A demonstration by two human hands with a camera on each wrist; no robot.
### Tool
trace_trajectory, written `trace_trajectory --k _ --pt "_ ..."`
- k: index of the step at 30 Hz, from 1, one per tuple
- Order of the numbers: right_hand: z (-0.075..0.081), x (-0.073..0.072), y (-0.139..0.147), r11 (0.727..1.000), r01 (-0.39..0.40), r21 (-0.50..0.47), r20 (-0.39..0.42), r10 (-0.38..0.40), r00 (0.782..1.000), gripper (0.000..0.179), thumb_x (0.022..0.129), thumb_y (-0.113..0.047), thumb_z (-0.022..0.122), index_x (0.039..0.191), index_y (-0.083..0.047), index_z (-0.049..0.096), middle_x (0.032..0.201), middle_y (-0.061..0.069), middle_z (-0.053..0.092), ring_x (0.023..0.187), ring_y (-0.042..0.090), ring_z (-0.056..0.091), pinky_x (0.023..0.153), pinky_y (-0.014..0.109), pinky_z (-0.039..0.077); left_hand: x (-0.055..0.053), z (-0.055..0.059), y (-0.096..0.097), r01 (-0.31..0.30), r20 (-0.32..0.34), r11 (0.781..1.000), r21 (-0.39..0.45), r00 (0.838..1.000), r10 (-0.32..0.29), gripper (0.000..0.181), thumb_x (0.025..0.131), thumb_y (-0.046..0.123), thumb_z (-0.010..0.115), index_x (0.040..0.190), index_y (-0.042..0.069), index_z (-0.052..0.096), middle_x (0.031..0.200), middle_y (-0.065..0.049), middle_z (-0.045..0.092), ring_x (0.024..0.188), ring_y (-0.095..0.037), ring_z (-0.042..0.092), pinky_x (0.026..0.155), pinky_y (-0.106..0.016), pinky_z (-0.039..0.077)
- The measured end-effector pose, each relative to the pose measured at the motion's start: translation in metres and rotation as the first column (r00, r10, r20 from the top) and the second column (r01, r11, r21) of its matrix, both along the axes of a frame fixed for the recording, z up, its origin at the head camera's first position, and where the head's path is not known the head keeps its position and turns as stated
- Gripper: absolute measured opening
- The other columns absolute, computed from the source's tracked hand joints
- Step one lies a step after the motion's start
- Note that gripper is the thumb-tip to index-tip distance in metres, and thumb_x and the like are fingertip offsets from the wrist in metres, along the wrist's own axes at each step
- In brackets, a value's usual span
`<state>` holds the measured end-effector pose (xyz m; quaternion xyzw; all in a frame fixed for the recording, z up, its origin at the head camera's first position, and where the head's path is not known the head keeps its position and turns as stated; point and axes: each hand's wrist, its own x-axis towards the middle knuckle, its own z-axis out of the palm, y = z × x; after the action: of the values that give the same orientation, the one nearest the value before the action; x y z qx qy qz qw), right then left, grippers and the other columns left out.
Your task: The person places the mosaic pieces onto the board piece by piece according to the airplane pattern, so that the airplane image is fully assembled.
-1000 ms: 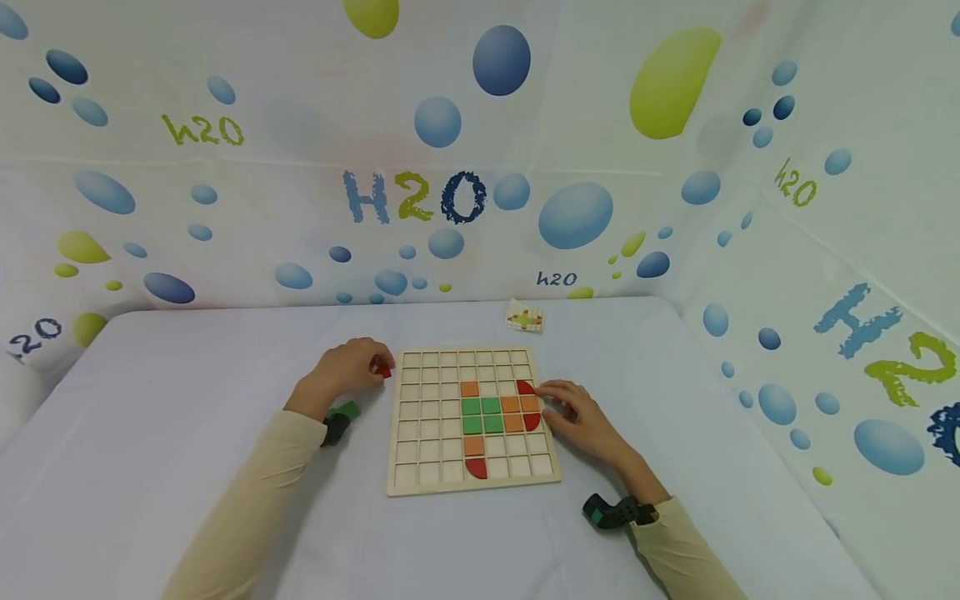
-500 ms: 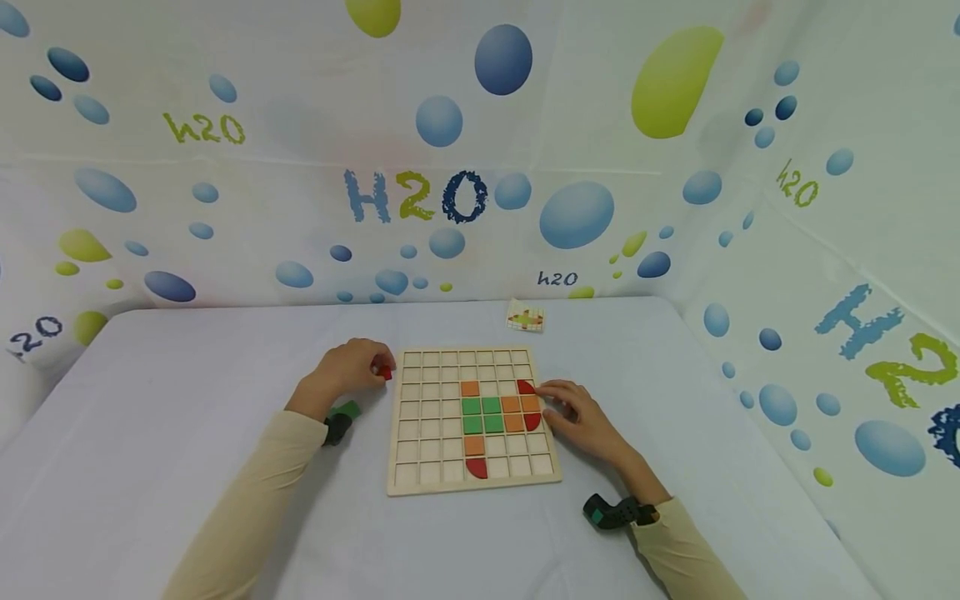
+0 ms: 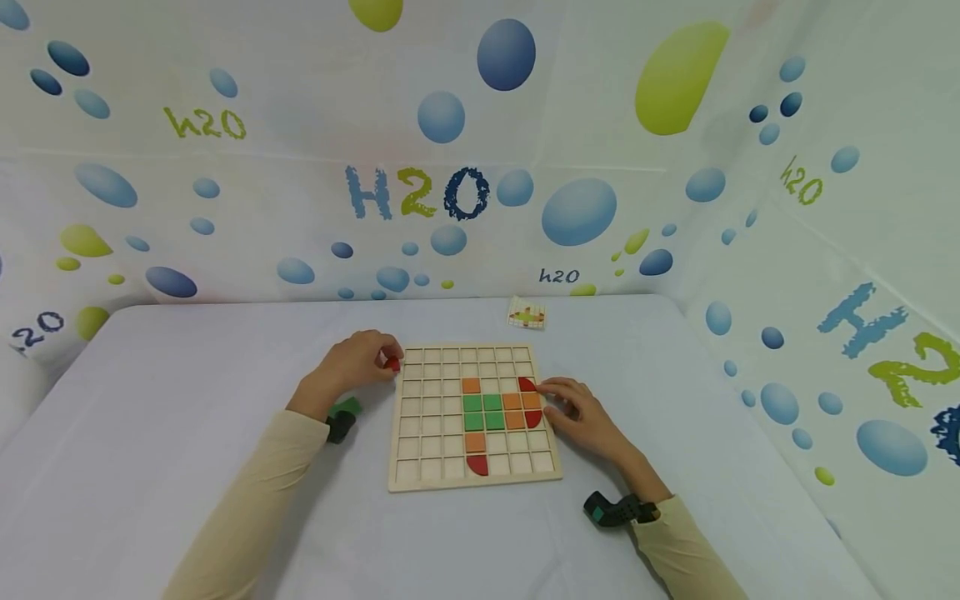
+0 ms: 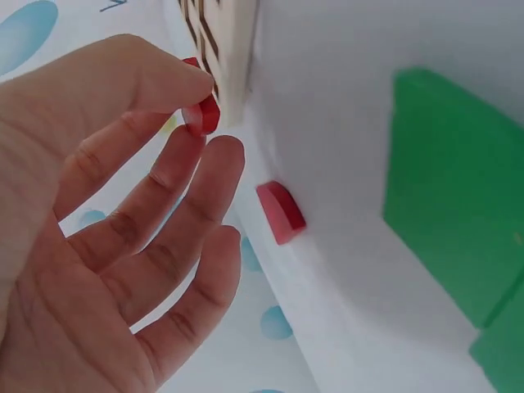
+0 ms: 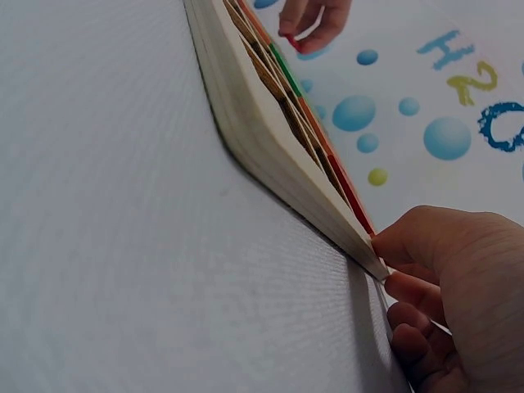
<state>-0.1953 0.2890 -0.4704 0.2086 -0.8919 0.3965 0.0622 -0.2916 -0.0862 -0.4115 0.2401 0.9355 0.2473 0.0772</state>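
My left hand (image 3: 358, 360) is at the upper left corner of a wooden grid board (image 3: 427, 486), pinching a small red rounded piece (image 4: 203, 116) between thumb and fingertip. Its other fingers are spread and bent. On the board sit green square tiles (image 3: 482, 412), orange tiles (image 3: 512, 411) and red rounded pieces (image 3: 477, 465). At the board's right edge, the thumb and a fingertip of my right hand (image 3: 581, 417) touch the rim beside two red pieces. Another red piece (image 4: 281, 213) lies on the white cloth below my left hand.
Green flat pieces (image 4: 450, 188) lie by my left wrist. A small pattern card (image 3: 527, 314) lies behind the board. Black cameras (image 3: 617, 510) are strapped to both wrists. A white patterned sheet (image 3: 300, 208) hangs behind the table.
My left hand has moved slightly up and right with the red piece, closer to the board's upper left corner. My right hand has stayed at the board's right edge.
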Motion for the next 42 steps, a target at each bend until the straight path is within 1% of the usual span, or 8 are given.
trace_trajectory --k 4,11,16,25,28,35,42 --pt "0.000 0.000 -0.001 1.000 0.002 -0.008 0.005 -0.002 1.000 0.035 0.092 -0.006 0.064 0.127 -0.002 0.062 0.130 0.018 0.056 0.090 0.018 0.046 0.073 0.027 0.040 0.000 0.002 0.005 0.014 0.017 1.000 0.021 1.000 -0.015 0.023 0.084 0.009 0.073 0.106 0.005 0.068 0.103 -0.009 0.065 0.090 -0.024 0.061 0.078 -0.039 0.051" --pt "0.000 -0.001 -0.001 1.000 0.013 -0.018 0.029 -0.012 0.999 0.034 0.093 -0.007 0.064 0.127 -0.003 0.062 0.131 0.016 0.056 0.091 0.021 0.046 0.074 0.027 0.040 0.001 0.006 0.014 0.037 0.041 0.999 0.037 0.998 -0.038 0.026 0.084 0.010 0.073 0.109 0.003 0.068 0.103 -0.009 0.065 0.087 -0.022 0.061 0.076 -0.037 0.052" --pt "-0.001 -0.001 0.000 1.000 0.017 -0.023 0.035 -0.016 0.999 0.034 0.093 -0.007 0.064 0.127 -0.003 0.062 0.131 0.017 0.056 0.092 0.024 0.047 0.074 0.028 0.040 0.002 0.006 0.022 0.053 0.039 0.998 0.035 0.998 -0.055 0.025 0.085 0.011 0.073 0.108 0.004 0.068 0.104 -0.008 0.064 0.088 -0.022 0.061 0.077 -0.037 0.052" --pt "-0.001 -0.002 0.000 1.000 0.012 -0.013 0.024 -0.012 1.000 0.035 0.093 -0.008 0.064 0.127 -0.003 0.062 0.131 0.016 0.056 0.091 0.021 0.047 0.074 0.027 0.041 0.004 0.009 0.036 0.072 0.040 0.996 0.045 0.996 -0.074 0.025 0.085 0.011 0.073 0.109 0.004 0.067 0.104 -0.008 0.064 0.092 -0.024 0.061 0.081 -0.039 0.052" --pt "-0.001 -0.002 0.000 1.000 0.010 -0.015 0.026 -0.010 1.000 0.035 0.093 -0.008 0.064 0.128 -0.003 0.062 0.132 0.016 0.056 0.091 0.020 0.046 0.074 0.027 0.040 0.003 0.008 0.039 0.079 0.043 0.996 0.049 0.996 -0.082 0.026 0.085 0.011 0.073 0.110 0.004 0.067 0.104 -0.008 0.064 0.091 -0.023 0.061 0.080 -0.038 0.052" --pt "-0.002 -0.003 0.000 1.000 0.008 -0.014 0.028 -0.008 1.000 0.034 0.093 -0.007 0.064 0.127 -0.003 0.062 0.131 0.016 0.056 0.093 0.022 0.047 0.074 0.027 0.041 0.000 0.003 0.046 0.127 0.040 0.988 0.083 0.991 -0.130 0.023 0.086 0.011 0.073 0.107 0.005 0.068 0.104 -0.007 0.065 0.090 -0.021 0.062 0.079 -0.038 0.052" --pt "-0.002 -0.003 0.001 1.000 0.006 -0.017 0.028 -0.006 1.000 0.034 0.093 -0.008 0.064 0.127 -0.003 0.062 0.131 0.016 0.056 0.094 0.022 0.049 0.074 0.026 0.042 0.000 0.004 0.054 0.159 0.021 0.985 0.066 0.987 -0.161 0.021 0.087 0.010 0.071 0.107 0.004 0.068 0.103 -0.006 0.063 0.089 -0.022 0.059 0.081 -0.038 0.051"
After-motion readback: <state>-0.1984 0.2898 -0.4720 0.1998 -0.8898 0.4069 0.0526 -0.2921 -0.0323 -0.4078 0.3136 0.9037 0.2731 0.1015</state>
